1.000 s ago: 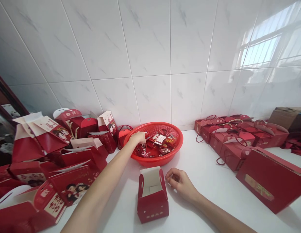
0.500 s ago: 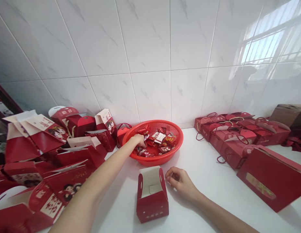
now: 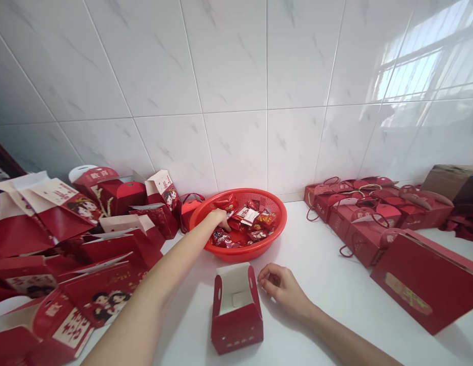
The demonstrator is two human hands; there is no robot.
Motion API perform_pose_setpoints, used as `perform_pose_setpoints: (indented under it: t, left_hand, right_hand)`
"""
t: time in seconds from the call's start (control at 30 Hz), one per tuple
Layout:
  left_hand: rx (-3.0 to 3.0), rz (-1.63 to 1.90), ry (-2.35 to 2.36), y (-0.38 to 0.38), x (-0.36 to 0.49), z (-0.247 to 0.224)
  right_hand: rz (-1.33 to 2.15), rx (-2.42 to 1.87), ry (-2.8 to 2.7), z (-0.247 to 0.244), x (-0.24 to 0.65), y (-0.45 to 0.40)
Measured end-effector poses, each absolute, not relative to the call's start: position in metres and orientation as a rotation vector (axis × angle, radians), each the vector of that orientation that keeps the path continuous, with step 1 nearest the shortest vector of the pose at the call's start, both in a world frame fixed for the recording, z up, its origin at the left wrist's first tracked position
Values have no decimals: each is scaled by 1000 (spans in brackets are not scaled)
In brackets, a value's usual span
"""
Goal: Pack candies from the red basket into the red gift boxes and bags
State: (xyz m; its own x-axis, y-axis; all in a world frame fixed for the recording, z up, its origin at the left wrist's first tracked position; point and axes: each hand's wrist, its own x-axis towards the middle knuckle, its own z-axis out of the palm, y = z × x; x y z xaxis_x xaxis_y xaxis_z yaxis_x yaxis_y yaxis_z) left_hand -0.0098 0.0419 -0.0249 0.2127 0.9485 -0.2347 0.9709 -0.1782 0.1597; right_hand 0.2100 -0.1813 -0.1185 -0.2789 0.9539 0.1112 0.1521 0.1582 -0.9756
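Note:
Inside the red plastic basket [image 3: 276,239], my left hand [image 3: 220,219] reaches among wrapped candies [image 3: 247,215]; its fingers are bent down and partly hidden, so what they grip is unclear. An open red box [image 3: 237,325] with a white inside stands on the white table in front of the basket, and no contents show in it. My right hand [image 3: 278,284] rests on the table just right of the box, fingers curled, with nothing visible in them.
Many open red boxes and bags [image 3: 122,244] crowd the left side. At the right stand rows of closed red boxes with cord handles [image 3: 358,218], a large red box [image 3: 427,279] and a brown carton [image 3: 452,183]. A tiled wall [image 3: 236,101] rises behind.
The view has shifted slightly. My left hand remains in the basket and my right hand beside the box, with little visible movement.

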Motion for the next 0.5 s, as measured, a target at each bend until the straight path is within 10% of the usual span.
perform_pose_setpoints:
  t: [0.5]
  left_hand:
    - [1897,-77,1925,17,-12,-7]
  right_hand:
    - [1213,-1073,-1595,-121,210,-181]
